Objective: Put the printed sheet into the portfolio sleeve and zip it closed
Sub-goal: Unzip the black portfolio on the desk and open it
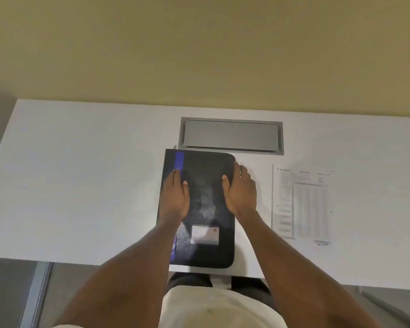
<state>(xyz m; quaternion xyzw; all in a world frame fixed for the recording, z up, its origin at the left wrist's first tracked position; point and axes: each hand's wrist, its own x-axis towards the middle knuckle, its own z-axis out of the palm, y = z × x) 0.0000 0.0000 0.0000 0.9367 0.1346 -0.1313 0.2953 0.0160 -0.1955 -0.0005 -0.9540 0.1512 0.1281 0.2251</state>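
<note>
A black zip portfolio point(205, 166) with a blue stripe along its left side and a white card label near its front lies closed on the white table point(81, 174). My left hand point(175, 196) rests flat on its left part, fingers together. At the portfolio's right edge my right hand point(242, 191) has its thumb on the cover and its fingers curled over the edge. The printed sheet point(302, 204), white with a table of small text, lies flat on the table to the right of the portfolio, apart from both hands.
A grey metal cable hatch point(231, 136) is set into the table just behind the portfolio. A yellowish wall rises behind the table. The table's front edge is close to my body, with grey floor on both sides.
</note>
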